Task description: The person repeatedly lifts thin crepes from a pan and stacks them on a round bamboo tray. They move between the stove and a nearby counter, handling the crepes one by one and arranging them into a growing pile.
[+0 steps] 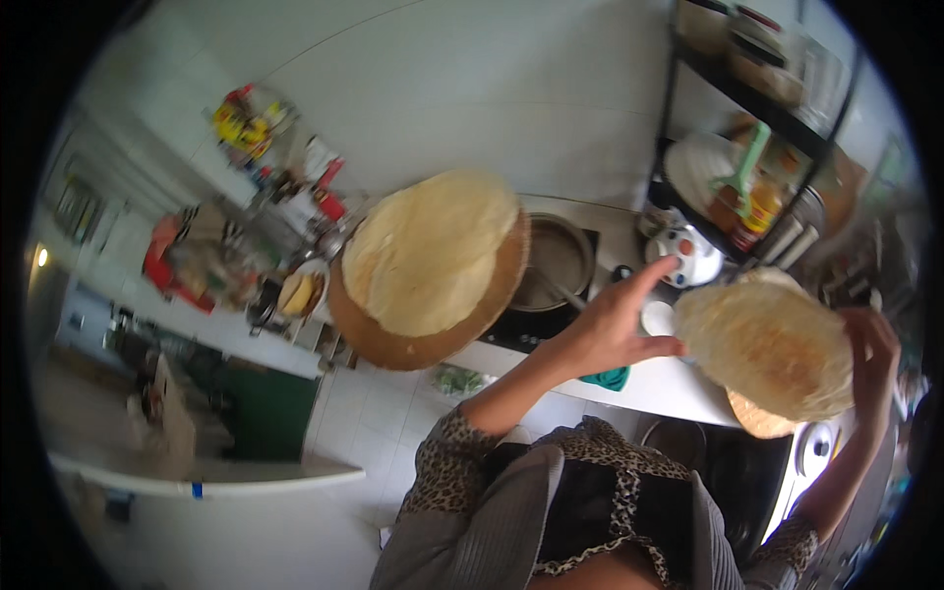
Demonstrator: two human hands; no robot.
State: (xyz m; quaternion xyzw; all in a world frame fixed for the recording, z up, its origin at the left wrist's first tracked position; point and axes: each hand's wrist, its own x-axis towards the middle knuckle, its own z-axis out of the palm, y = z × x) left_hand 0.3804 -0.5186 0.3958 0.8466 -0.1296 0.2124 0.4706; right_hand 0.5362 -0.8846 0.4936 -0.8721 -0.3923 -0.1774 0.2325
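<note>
A thin, round browned flatbread (767, 350) is raised over the right end of the counter. My right hand (874, 354) grips its right edge. By its left edge, my left hand (619, 324) has thumb and fingers spread; the thumb tip is at the bread's rim, and I cannot tell whether it touches. Beneath the raised bread, a round tan piece (763, 417) is mostly hidden. To the left, paler flat dough rounds (431, 251) lie on a round brown board (383, 350). A metal pan (549, 258) with a utensil in it sits on the black cooktop (509, 324).
A black rack (767, 88) stands at the back right, with a green-handled utensil (748, 162) and bottles. Below it sits a white spotted pot (693, 258). A teal cloth (608, 378) hangs at the counter's front edge. Bowls and packages crowd the counter's left, including a food bowl (302, 291).
</note>
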